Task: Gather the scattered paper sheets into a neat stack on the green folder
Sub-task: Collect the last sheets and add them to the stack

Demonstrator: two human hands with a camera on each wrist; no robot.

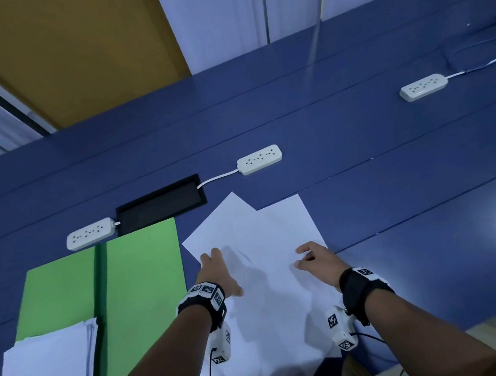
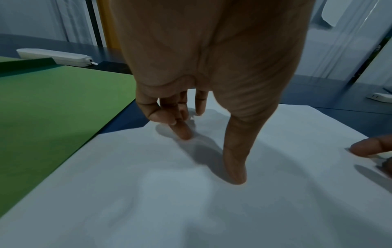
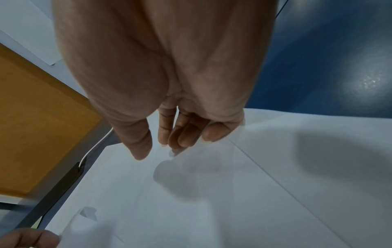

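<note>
Several loose white sheets (image 1: 260, 226) lie overlapped and askew on the blue table, just right of the open green folder (image 1: 141, 275). A squared paper stack (image 1: 46, 374) rests on the folder's near left half. My left hand (image 1: 223, 270) lies on the left part of the loose sheets; in the left wrist view the left hand (image 2: 210, 154) presses its thumb and fingertips (image 2: 183, 133) onto the top sheet (image 2: 191, 201). My right hand (image 1: 309, 256) rests on the right part of the sheets. In the right wrist view the right hand (image 3: 158, 151) has relaxed fingers (image 3: 182, 137) at the paper (image 3: 212, 201) and grips nothing.
Three white power strips (image 1: 259, 159) (image 1: 90, 233) (image 1: 423, 87) lie behind the papers, the first two cabled into a black hatch (image 1: 159, 203) behind the folder. Bare blue table (image 1: 410, 201) extends to the right. The table's near edge runs at lower right.
</note>
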